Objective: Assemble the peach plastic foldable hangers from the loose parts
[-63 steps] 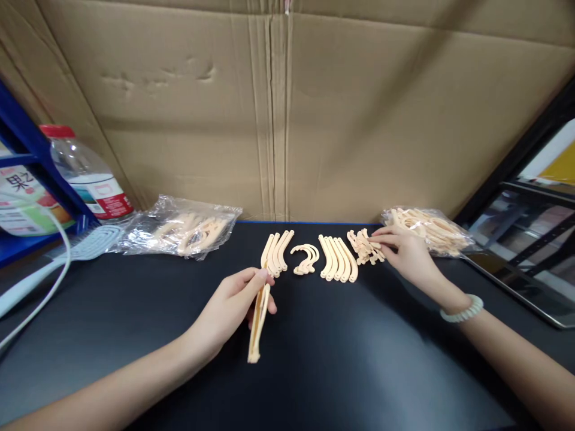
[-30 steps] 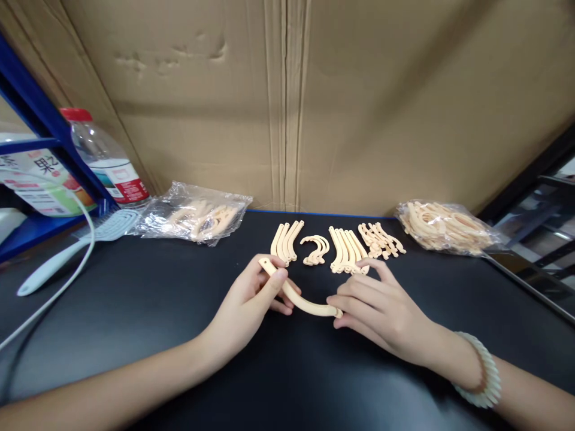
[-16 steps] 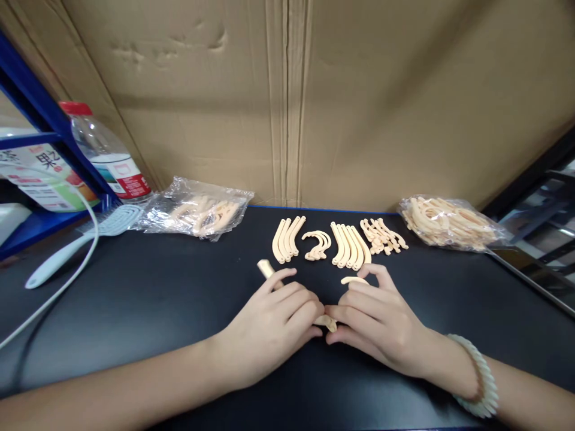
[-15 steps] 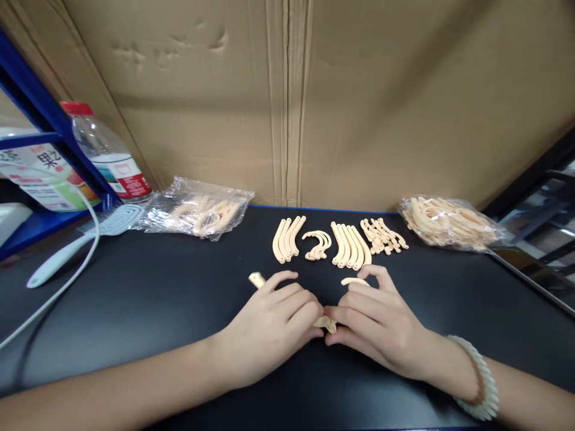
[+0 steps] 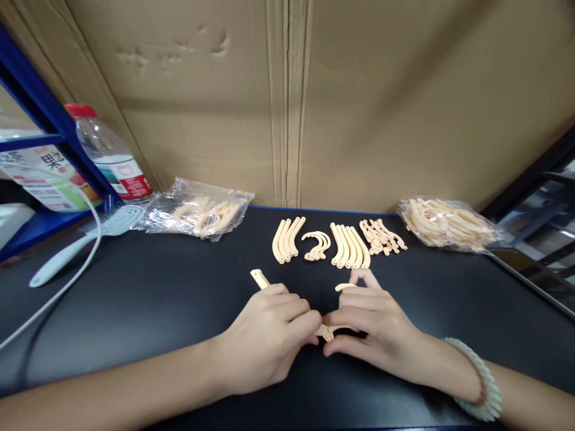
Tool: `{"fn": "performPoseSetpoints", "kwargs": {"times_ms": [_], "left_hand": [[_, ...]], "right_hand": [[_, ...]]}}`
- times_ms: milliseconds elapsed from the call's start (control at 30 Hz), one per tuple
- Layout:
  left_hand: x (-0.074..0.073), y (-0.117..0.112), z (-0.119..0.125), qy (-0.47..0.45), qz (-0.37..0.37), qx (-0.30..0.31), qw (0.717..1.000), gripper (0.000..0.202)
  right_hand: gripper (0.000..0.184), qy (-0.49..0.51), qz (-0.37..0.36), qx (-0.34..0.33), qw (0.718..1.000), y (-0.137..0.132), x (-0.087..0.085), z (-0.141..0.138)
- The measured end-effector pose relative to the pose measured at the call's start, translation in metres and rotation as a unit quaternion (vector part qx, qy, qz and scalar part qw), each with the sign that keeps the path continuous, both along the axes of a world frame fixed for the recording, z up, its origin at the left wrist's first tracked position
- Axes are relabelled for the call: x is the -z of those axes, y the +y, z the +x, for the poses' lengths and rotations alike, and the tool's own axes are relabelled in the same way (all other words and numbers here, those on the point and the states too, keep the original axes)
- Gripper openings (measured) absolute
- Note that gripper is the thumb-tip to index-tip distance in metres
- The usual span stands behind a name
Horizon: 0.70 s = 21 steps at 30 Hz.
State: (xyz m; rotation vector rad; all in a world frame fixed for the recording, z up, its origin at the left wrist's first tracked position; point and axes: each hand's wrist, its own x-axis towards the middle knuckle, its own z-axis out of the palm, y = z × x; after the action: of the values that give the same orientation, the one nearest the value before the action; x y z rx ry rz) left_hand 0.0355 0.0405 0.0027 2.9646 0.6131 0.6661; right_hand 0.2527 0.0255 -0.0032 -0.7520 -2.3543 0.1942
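My left hand [image 5: 272, 335] is wrapped around a long pale wooden strip [image 5: 259, 278], whose drilled end sticks out past the knuckles. Its other end shows between my two hands. My right hand [image 5: 381, 323] grips a curved wooden piece [image 5: 345, 287]; its rounded tip shows above the fingers and its lower part between thumb and index finger. Where the two parts meet, the fingertips partly cover the contact, so I cannot tell if they are joined. Beyond the hands lie curved strips [image 5: 287, 240], more curved strips [image 5: 350, 246], hook-shaped pieces [image 5: 320, 244] and small wavy pieces [image 5: 381, 236].
Clear bags of wooden parts lie at the back left [image 5: 202, 209] and back right [image 5: 444, 221] of the black table [image 5: 179, 311]. At left are a light blue hairbrush [image 5: 67, 257], a white cable [image 5: 85, 263] and a red-capped bottle [image 5: 112, 155]. A cardboard wall [image 5: 202, 90] stands behind.
My right hand has shifted slightly, its little finger more bent, and more of the curved piece shows between thumb and fingers. My left fingers have curled tighter round the strip.
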Motion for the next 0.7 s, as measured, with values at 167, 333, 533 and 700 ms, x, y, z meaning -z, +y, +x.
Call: {"fn": "performPoseSetpoints", "kwargs": {"times_ms": [167, 333, 533, 700], "left_hand": [[-0.002, 0.000, -0.001, -0.006, 0.009, 0.005, 1.000, 0.020], [-0.001, 0.000, -0.001, -0.009, 0.014, 0.008, 1.000, 0.019], [-0.002, 0.001, -0.002, -0.020, 0.028, 0.031, 0.999, 0.022], [-0.014, 0.004, -0.005, 0.020, 0.095, 0.068, 0.993, 0.034]], "right_hand": [[0.030, 0.017, -0.038, -0.005, 0.999, 0.000, -0.003, -0.001], [0.029, 0.020, -0.062, -0.010, 0.998, 0.000, -0.003, -0.001], [0.026, 0.024, -0.105, -0.013, 0.994, 0.000, -0.003, -0.001], [0.023, 0.062, -0.168, 0.025, 0.984, 0.004, -0.008, 0.005]]}}
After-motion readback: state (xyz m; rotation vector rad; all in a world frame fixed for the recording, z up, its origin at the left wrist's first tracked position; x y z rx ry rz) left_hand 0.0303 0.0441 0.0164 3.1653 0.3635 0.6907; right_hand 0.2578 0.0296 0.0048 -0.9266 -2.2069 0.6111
